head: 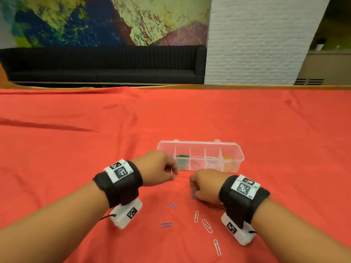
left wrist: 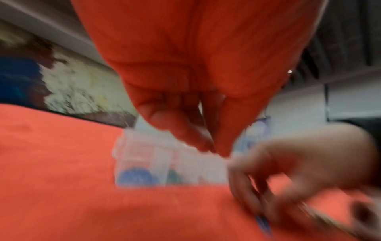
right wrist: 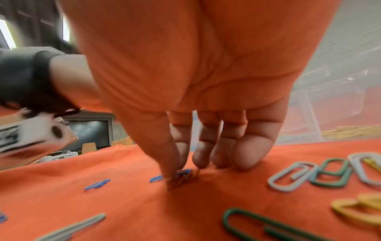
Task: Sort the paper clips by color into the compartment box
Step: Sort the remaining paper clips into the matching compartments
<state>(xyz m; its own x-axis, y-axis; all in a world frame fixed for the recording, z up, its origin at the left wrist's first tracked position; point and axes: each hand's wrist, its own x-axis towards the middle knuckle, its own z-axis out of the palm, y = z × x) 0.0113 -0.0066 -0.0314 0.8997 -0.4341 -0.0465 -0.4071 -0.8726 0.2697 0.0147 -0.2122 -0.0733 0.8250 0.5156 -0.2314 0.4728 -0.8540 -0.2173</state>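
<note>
The clear compartment box lies on the red cloth and holds blue, green, white and yellow clips in separate cells. My left hand hovers by the box's left end with thumb and fingertips pressed together; no clip shows between them, though the left wrist view is blurred. My right hand is down on the cloth in front of the box, and its thumb and forefinger pinch a blue paper clip. Two more blue clips lie nearby.
Three white clips lie between my wrists. In the right wrist view, white, green and yellow clips sit to the right of my hand. A dark bench runs behind the table's far edge.
</note>
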